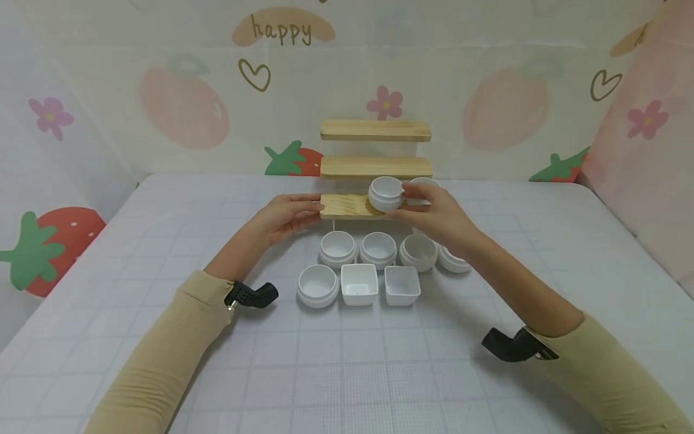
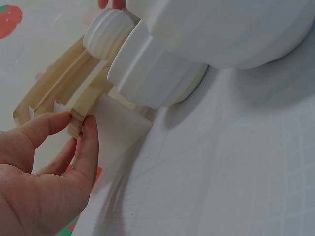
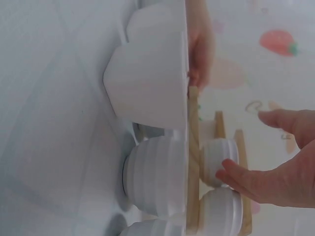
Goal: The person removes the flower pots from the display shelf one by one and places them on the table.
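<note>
My left hand (image 1: 282, 218) pinches the left end of the lowest wooden shelf board (image 1: 347, 206) between thumb and fingers; the left wrist view shows this grip at the board's end (image 2: 81, 110). A round white pot (image 1: 386, 193) with a ribbed side stands on that board. My right hand (image 1: 441, 214) is at the pot's right side. In the right wrist view, its straight fingertips (image 3: 229, 169) touch the pot (image 3: 219, 160), and the thumb stands apart. Behind the right hand, a second round white pot (image 1: 425, 181) on the same board is partly hidden.
Two higher wooden boards (image 1: 375, 167) rise stepwise behind. On the table before the stand are several round white pots (image 1: 338, 249), two square white pots (image 1: 359, 284) and another round one (image 1: 317, 286) at front left. A patterned backdrop (image 1: 347, 72) hangs behind.
</note>
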Demonstrator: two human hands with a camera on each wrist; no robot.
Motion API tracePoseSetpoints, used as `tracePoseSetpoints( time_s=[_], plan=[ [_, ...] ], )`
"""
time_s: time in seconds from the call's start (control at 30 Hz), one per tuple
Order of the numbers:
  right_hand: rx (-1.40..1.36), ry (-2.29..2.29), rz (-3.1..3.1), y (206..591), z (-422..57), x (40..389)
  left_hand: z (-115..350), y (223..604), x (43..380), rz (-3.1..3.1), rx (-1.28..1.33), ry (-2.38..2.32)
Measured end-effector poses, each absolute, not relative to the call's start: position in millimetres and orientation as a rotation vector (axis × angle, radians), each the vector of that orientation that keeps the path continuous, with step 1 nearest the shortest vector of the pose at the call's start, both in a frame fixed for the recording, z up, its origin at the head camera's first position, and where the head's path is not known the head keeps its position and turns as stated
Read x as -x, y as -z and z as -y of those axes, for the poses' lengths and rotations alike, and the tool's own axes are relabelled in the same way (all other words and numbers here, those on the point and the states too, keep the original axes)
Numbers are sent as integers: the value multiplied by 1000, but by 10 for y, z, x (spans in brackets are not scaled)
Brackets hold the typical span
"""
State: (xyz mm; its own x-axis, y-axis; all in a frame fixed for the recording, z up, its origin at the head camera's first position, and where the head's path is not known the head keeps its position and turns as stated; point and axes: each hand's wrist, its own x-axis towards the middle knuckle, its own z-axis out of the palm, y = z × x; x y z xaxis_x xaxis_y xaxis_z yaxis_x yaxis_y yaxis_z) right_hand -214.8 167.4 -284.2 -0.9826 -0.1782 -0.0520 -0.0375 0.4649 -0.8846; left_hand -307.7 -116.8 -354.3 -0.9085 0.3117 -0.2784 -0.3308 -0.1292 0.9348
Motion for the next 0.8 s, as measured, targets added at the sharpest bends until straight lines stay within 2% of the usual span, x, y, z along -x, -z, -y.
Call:
tracePoseSetpoints(
  time_s=[0.8],
  plan=[
    [293, 1593, -2568, 2889, -1434, 2299, 1163, 3553, 3085, -1724, 17, -2088]
  ],
)
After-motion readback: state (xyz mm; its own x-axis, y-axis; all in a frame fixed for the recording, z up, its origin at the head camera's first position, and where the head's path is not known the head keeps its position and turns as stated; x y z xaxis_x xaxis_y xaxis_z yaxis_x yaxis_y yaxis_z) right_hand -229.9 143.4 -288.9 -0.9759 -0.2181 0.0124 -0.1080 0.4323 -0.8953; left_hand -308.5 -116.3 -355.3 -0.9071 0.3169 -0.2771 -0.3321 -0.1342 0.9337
